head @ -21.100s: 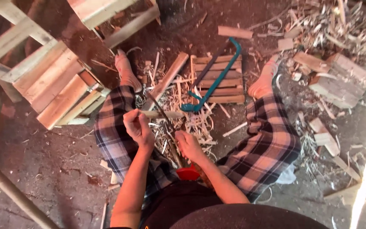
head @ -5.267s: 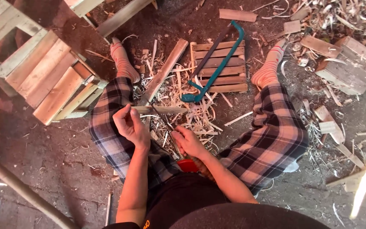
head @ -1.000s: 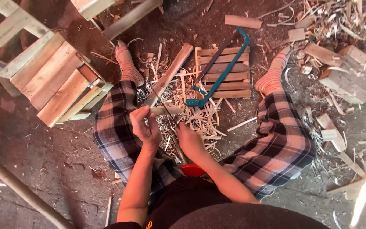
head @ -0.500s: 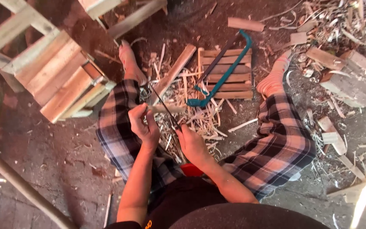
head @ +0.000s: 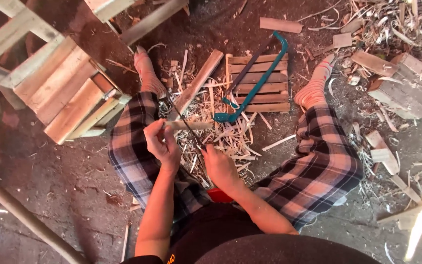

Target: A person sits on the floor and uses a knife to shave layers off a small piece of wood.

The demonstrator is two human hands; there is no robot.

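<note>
Between the spread legs of a person sitting on the dirt floor [head: 64, 190], the left hand [head: 161, 142] grips a thin pale stick [head: 187, 125], fingers curled shut around its near end so that the stick points out to the right, roughly level. Just beside it the right hand [head: 219, 165] is closed round the handle of a knife [head: 191, 131], whose dark narrow blade runs up and left from the fist and crosses the stick; whether the edge touches the wood cannot be told. Below both hands lies a heap of shavings [head: 230, 134], spread between the knees. Beyond the heap a small slatted pallet [head: 264, 80] lies flat, and a teal-framed saw [head: 252, 80] rests slantwise across it, handle end nearest the shavings. A plank [head: 199, 83] lies tilted just left of the pallet, near the left foot. Well to the left stands a crate [head: 59, 93] of pale boards. More offcuts and a wooden block [head: 406, 83] lie scattered at the far right
</note>
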